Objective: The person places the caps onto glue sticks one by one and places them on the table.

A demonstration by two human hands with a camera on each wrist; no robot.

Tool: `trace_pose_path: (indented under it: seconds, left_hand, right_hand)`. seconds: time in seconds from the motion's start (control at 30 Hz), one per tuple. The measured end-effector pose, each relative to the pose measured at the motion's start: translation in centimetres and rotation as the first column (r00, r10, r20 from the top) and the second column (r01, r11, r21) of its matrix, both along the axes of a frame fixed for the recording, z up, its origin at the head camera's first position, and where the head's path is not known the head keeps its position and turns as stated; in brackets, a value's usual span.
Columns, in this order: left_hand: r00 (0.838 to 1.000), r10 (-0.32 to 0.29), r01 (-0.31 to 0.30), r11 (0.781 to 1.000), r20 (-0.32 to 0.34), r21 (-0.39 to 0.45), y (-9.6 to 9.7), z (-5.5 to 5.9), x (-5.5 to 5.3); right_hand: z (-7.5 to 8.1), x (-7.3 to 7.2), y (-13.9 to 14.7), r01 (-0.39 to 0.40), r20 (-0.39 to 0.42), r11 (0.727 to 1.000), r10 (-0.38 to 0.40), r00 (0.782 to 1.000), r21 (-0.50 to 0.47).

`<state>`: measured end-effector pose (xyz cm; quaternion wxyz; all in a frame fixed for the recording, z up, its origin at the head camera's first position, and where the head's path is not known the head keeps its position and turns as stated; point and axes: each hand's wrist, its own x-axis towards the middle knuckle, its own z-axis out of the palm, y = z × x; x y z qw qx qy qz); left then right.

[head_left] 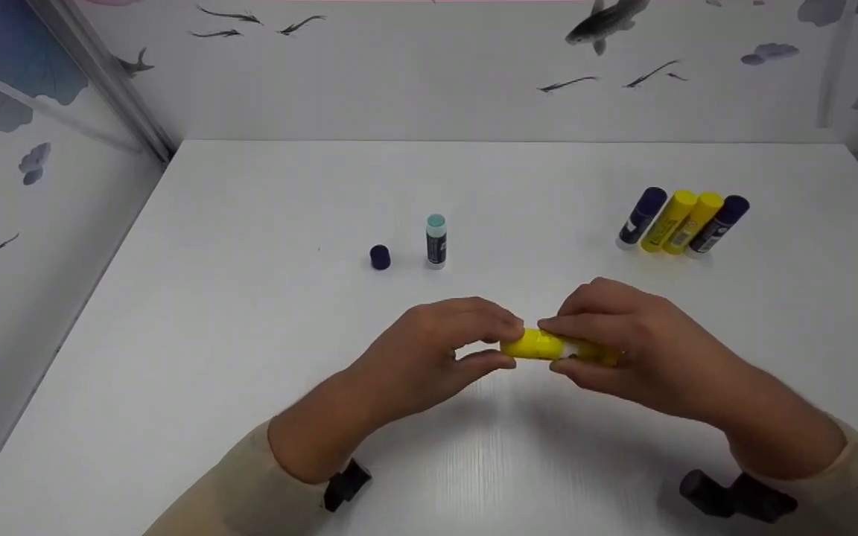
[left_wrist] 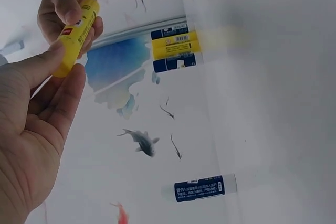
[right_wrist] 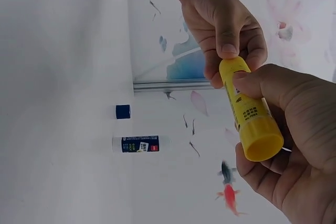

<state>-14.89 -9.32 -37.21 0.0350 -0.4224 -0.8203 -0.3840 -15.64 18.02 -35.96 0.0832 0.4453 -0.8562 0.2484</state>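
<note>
A yellow glue stick (head_left: 537,345) is held level above the table between both hands. My left hand (head_left: 436,346) pinches its left end between thumb and fingertips. My right hand (head_left: 637,342) grips the other end, thumb on the near side and fingers over the far side. In the right wrist view the yellow glue stick (right_wrist: 251,116) shows its round end towards the camera. Farther back on the table stands a dark blue glue stick (head_left: 436,244) without its cap, pale green at the top. Its dark blue cap (head_left: 380,257) stands to the left of it.
Several capped glue sticks stand in a row at the back right, yellow ones (head_left: 669,222) in the middle and dark blue ones (head_left: 719,225) at the ends. White panels (head_left: 429,82) with painted fish rise behind and left of the white table (head_left: 250,246).
</note>
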Motion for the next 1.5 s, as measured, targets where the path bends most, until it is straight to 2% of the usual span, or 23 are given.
trace_pose_path:
  seconds: [0.2,0.4,0.7,0.93,1.23,1.5]
  left_hand:
    - [1.0,0.001,-0.001,1.0,0.002,0.005,0.03,0.04,0.05]
    - [0.999,-0.008,0.008,1.0,0.039,0.002,0.16,-0.22,0.02]
    - [1.0,-0.007,0.008,0.999,0.017,-0.032,0.21,-0.48,0.0]
    - [1.0,-0.027,0.027,0.999,0.011,-0.02,0.27,-0.51,-0.03]
    - [0.999,-0.047,0.047,0.999,0.026,-0.025,0.37,-0.57,-0.06]
    - [0.999,-0.047,0.047,0.999,0.013,-0.017,0.35,-0.51,-0.15]
  right_hand:
    - [0.11,0.07,-0.08,0.0,0.002,1.0,0.0,1.0,0.016]
    - [0.06,0.1,0.01,-0.014,0.011,0.999,0.013,1.0,0.029]
    - [-0.17,0.03,0.14,-0.03,0.04,0.999,0.029,0.999,0.03]
    - [-0.16,-0.01,0.25,-0.033,0.052,0.999,0.032,0.998,0.021]
    - [0.25,-0.05,0.48,-0.013,0.123,0.998,0.006,0.992,0.057]
    - [0.38,0.03,0.15,0.038,0.194,0.99,-0.064,0.979,0.134]
